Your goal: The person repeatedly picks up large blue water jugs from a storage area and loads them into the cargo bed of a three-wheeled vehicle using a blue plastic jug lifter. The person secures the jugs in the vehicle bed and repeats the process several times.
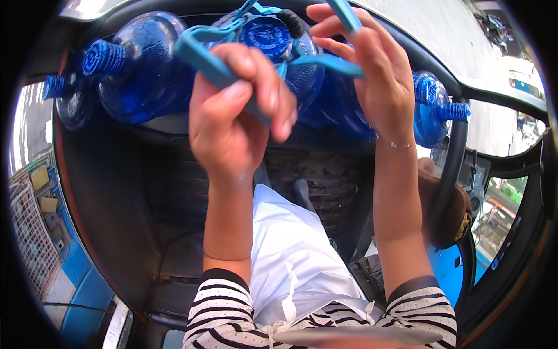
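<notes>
Above a row of large blue water bottles, I hold teal straps in both hands. My left hand (238, 110) is closed round a thick, flat length of teal strap (203, 55), its fingers slightly blurred. My right hand (383, 75) has its fingers curled, with a teal band rising between thumb and fingers and another strip reaching its palm. Between the hands, straps and a black wrapped piece (292, 23) lie about the blue cap of the middle bottle (265, 36). Whether they are fastened to its neck I cannot tell.
More bottles lean at the left (142, 64) and right (427, 110), caps on. A dark, curved-edged compartment surrounds them. A black curved bar (455, 157) and a brown padded object (450, 206) are at right. A white apron (296, 250) covers my lap.
</notes>
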A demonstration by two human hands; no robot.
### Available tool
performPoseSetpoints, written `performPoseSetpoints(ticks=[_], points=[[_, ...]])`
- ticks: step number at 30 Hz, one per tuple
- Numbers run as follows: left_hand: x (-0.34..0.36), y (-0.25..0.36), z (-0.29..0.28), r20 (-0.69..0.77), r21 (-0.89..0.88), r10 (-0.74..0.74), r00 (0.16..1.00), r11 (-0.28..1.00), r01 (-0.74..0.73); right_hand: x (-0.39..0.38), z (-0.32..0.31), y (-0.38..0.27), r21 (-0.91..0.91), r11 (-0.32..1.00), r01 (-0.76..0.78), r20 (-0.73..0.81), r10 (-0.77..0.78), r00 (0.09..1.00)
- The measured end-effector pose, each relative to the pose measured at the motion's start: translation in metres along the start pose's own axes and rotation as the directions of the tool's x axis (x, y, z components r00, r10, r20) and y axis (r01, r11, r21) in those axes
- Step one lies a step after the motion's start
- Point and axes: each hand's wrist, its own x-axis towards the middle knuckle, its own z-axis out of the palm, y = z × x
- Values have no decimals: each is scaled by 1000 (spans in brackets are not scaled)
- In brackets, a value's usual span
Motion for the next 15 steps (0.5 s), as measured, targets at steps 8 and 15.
performPoseSetpoints(ticks=[8,15], points=[[-69,97,-33,453,-242,-150,879,928,283,-54,-124,-5,-698,682,-220,-536,-294,791],[-153,80,-34,-158,-92,-891,426,443,892,-75,-148,43,-678,648,-348,-498,-56,865]])
